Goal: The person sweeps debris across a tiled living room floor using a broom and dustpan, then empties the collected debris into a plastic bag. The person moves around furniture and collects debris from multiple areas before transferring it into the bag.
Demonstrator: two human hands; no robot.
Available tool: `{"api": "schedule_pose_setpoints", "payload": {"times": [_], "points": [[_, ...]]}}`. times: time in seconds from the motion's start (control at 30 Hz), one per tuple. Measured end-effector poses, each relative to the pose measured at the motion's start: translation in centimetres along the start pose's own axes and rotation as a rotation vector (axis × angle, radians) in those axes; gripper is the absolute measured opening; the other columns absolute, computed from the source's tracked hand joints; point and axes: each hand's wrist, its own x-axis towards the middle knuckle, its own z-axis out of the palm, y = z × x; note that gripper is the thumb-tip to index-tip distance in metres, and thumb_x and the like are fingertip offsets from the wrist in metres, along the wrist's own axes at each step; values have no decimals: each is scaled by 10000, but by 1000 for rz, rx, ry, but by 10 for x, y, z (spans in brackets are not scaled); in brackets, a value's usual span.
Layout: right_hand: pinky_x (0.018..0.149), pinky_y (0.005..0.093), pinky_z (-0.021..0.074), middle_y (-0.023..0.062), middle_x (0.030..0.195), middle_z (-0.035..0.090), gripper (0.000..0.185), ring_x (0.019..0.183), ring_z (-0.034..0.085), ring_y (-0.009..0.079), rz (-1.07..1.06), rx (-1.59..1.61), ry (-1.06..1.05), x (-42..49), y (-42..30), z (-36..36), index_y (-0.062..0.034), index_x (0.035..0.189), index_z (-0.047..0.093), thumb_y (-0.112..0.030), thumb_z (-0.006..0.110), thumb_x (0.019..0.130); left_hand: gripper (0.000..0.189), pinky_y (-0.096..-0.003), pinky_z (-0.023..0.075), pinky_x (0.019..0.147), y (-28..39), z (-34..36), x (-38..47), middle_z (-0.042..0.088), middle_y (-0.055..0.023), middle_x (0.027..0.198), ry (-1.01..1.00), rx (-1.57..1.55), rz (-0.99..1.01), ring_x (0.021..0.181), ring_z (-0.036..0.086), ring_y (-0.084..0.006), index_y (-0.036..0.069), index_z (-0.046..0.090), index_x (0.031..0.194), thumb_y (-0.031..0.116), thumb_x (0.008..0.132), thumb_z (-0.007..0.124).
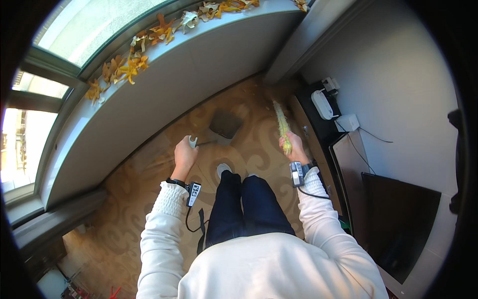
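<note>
My left hand (185, 153) is closed around a pale hooked handle end (192, 141). A thin shaft runs from it towards a dark, square dustpan (225, 122) low over the floor; whether the pan touches the floor I cannot tell. On the other side, my right hand (295, 145) grips a long yellow-and-white bristly brush or duster (282, 119). Its thick end shows at my fingers, and its narrower far end points away from me, beside the low cabinet.
Dried orange and yellow leaves or peels (130, 69) lie along the windowsill (164, 52). To the right, a dark cabinet (298, 112) carries a white router (322, 104), cables and a white box (348, 122). A television (401, 220) stands nearer me. The floor (149, 194) is swirl-patterned.
</note>
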Motion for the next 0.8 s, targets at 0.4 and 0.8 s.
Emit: {"api": "schedule_pose_setpoints", "payload": {"times": [0.4,0.8], "points": [[384,360,421,100,598,457,150,421,468,200,185,-319,179,137,46,24,-99,974,400,-201,369,868,338,-424,455,762,50,5,109,602,-209,896,-34,35,-38,868,567,-366,15,553,1005,106,684,601],[384,220,370,46,590,460,488,427,418,108,390,-797,-62,-61,-71,-4,-198,1373,246,-145,377,905,345,-417,452,783,65,1,145,602,-193,945,-22,137,-116,905,564,-353,47,562,1027,125,691,583]]}}
